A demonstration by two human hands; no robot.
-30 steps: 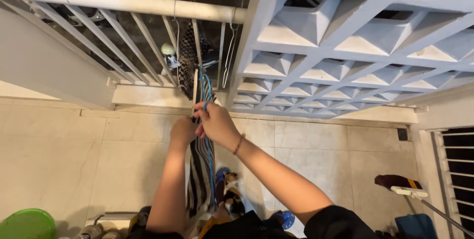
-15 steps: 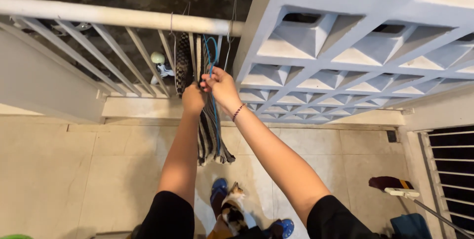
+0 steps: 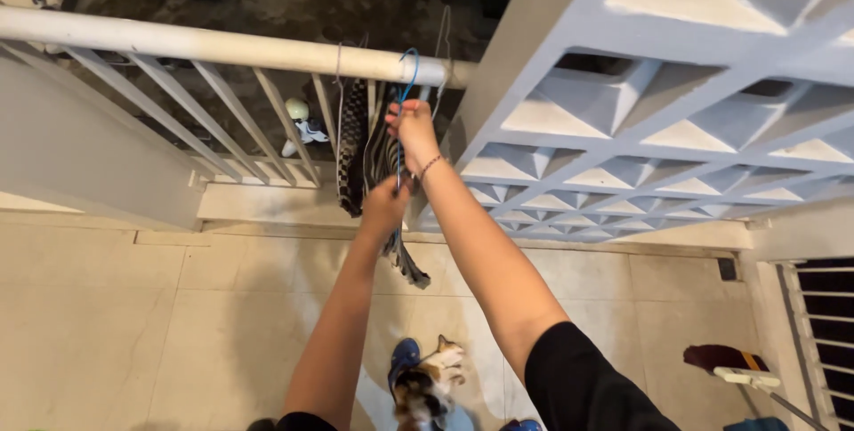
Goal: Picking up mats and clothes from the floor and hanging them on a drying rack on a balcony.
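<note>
My right hand (image 3: 413, 128) grips a blue wire hanger (image 3: 407, 71) whose hook loops over the white round railing bar (image 3: 213, 44). A dark striped garment (image 3: 381, 169) hangs from that hanger, down in front of the railing. Lower down, my left hand (image 3: 385, 209) is closed on the cloth. Another dark patterned garment (image 3: 352, 142) hangs just to the left on its own hanger.
White slanted railing bars (image 3: 222, 115) run left of the clothes; a pale lattice block wall (image 3: 640, 120) stands right. A cat (image 3: 427, 382) sits on the tiled floor by a blue shoe (image 3: 405, 355). A mop (image 3: 747, 373) lies at the lower right.
Both hands have lifted the hanger and striped garment from low in front of me up to the railing. The hook now sits over the bar, and the view has tilted up.
</note>
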